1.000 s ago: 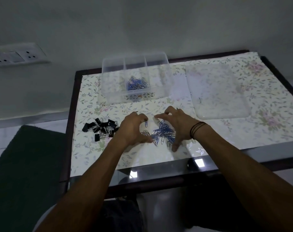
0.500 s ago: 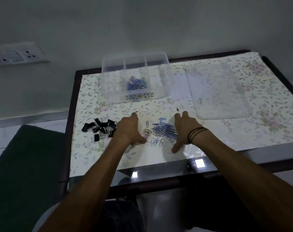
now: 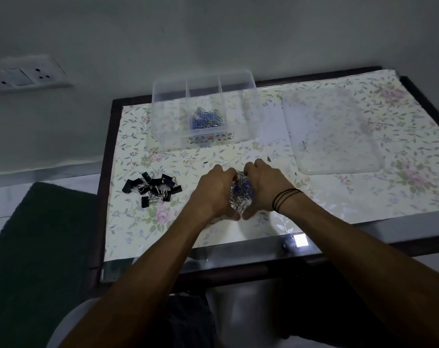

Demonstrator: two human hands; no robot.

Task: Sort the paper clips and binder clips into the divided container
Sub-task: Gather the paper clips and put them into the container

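On the worktop [image 3: 213, 237], both hands, apart a moment ago, are now cupping the paper clips [image 3: 239, 192], fingers seemingly closing around them for scooping.

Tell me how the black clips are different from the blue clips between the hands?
The binder clips are black and chunky with silver handles; the paper clips are thin blue wire. The binder clips lie untouched in a loose heap, while the paper clips are bunched tightly between the left hand and right hand. The binder clips sit further left on the table. Both piles are still outside the divided container.
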